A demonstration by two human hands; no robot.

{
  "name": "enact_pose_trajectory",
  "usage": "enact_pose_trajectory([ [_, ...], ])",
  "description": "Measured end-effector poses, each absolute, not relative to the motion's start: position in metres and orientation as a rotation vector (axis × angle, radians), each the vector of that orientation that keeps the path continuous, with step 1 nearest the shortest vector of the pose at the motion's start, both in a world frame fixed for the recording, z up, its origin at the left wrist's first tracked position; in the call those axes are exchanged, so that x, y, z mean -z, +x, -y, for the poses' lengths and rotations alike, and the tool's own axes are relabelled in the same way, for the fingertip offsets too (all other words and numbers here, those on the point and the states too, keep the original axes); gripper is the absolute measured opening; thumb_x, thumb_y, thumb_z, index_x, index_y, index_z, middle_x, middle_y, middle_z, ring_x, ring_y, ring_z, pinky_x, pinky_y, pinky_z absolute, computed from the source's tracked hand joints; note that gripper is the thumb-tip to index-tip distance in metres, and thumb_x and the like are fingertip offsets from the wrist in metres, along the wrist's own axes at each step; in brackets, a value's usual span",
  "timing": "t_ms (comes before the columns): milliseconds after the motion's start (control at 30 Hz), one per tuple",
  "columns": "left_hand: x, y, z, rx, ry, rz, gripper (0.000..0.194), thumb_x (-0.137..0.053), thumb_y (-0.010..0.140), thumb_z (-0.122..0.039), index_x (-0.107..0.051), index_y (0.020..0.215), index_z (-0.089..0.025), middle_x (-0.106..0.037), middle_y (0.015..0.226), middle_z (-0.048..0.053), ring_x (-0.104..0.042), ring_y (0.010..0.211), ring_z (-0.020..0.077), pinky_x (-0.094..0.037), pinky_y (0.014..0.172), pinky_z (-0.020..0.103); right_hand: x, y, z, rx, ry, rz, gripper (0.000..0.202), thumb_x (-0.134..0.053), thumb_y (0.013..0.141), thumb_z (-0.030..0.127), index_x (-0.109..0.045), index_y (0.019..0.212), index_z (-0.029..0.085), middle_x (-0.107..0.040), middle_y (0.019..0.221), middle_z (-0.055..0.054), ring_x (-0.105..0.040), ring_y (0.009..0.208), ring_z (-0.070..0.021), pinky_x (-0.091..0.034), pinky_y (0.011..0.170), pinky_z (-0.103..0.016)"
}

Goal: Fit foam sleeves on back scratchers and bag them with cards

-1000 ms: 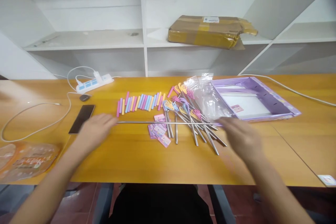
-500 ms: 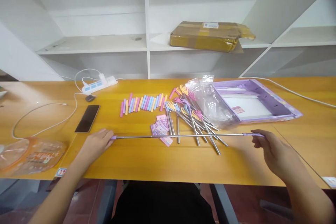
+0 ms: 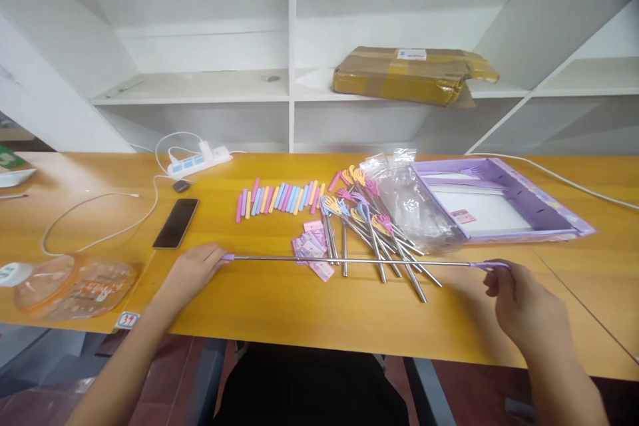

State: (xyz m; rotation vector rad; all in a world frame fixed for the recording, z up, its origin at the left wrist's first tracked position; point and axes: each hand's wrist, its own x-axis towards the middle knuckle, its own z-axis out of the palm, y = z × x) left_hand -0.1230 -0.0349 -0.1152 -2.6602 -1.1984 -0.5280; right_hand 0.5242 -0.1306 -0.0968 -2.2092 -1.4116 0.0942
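**A:** The counter (image 3: 309, 319) is carrying the purple tray (image 3: 549, 213) and a heap of scratchers (image 3: 379, 239); the stretched rod (image 3: 349, 259) is hanging just above them. Tips?

**B:** Left hand (image 3: 192, 273) is pinching the handle end, right hand (image 3: 524, 306) is pinching the claw end, both grips closed narrow. Keep it level and pull straight, I'd say.
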Motion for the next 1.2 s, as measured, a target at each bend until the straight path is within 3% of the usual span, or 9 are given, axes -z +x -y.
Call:
enact_pose_trajectory([
  [233, 0.120, -0.096, 0.030, 0.531, -2.790, 1.105, 0.035, -0.042, 0.119, -0.037, -0.060, 0.095, -0.019, -0.069, 0.081, 0.000, -0.068, 0.070, 0.0146, -0.042, 0.064, 0.027, 0.097, 0.508, 0.102, -0.030, -2.188, 1.449, 0.027, -0.041, 0.104, 0.037, -0.063, 0.102, 0.020, -0.074, 0.080, -0.010, -0.070, 0.068, -0.0255, -0.045, 0.066, -0.036],
  [367, 0.125, -0.036, 0.036, 0.493, -2.780, 1.160, 0.036, -0.039, 0.120, -0.038, -0.061, 0.098, -0.020, -0.072, 0.081, 0.000, -0.067, 0.067, 0.0157, -0.034, 0.059, 0.030, 0.113, 0.429, 0.090, 0.143, -2.012, 1.681, 0.029, -0.042, 0.104, 0.032, -0.067, 0.103, 0.016, -0.069, 0.074, -0.007, -0.058, 0.055, -0.0186, -0.034, 0.058, -0.030],
  [500, 0.126, 0.011, 0.028, 0.441, -2.773, 1.144, 0.036, -0.041, 0.119, -0.038, -0.062, 0.097, -0.019, -0.070, 0.082, 0.002, -0.066, 0.070, 0.0186, -0.031, 0.059, 0.033, 0.135, 0.335, 0.093, 0.200, -1.756, 1.977, 0.029, -0.041, 0.107, 0.016, -0.066, 0.121, 0.013, -0.071, 0.080, -0.007, -0.059, 0.058, -0.0164, -0.027, 0.056, -0.029],
  [667, 0.136, 0.015, 0.013, 0.440, -2.820, 1.059, 0.038, -0.043, 0.118, -0.040, -0.062, 0.092, -0.018, -0.067, 0.080, 0.003, -0.063, 0.071, 0.0202, -0.029, 0.061, 0.034, 0.153, 0.297, 0.097, 0.210, -1.647, 1.919, 0.032, -0.038, 0.117, 0.024, -0.066, 0.120, 0.011, -0.075, 0.085, -0.010, -0.065, 0.060, -0.0181, -0.035, 0.056, -0.029],
  [767, 0.145, 0.012, 0.015, 0.470, -2.823, 1.067, 0.036, -0.045, 0.118, -0.039, -0.062, 0.095, -0.018, -0.069, 0.082, 0.002, -0.063, 0.071, 0.0198, -0.027, 0.061, 0.034, 0.156, 0.293, 0.097, 0.222, -1.623, 1.922, 0.034, -0.037, 0.119, 0.024, -0.068, 0.115, 0.011, -0.076, 0.084, -0.008, -0.067, 0.060, -0.0184, -0.039, 0.057, -0.030],
  [933, 0.145, 0.011, 0.022, 0.526, -2.880, 1.032, 0.039, -0.040, 0.119, -0.041, -0.064, 0.097, -0.018, -0.068, 0.079, 0.000, -0.061, 0.065, 0.0173, -0.028, 0.058, 0.035, 0.152, 0.286, 0.096, 0.178, -1.519, 1.904, 0.030, -0.038, 0.119, 0.024, -0.065, 0.121, 0.012, -0.080, 0.098, -0.010, -0.071, 0.067, -0.0182, -0.044, 0.060, -0.031],
  [1200, 0.133, 0.008, 0.018, 0.656, -2.949, 1.004, 0.038, -0.042, 0.119, -0.043, -0.073, 0.120, -0.021, -0.072, 0.090, 0.000, -0.067, 0.075, 0.0143, -0.036, 0.062, 0.032, 0.142, 0.287, 0.096, -0.168, -1.400, 1.889, 0.013, -0.053, 0.114, 0.023, -0.063, 0.122, 0.018, -0.071, 0.107, -0.008, -0.072, 0.090, -0.0194, -0.054, 0.074, -0.030],
])
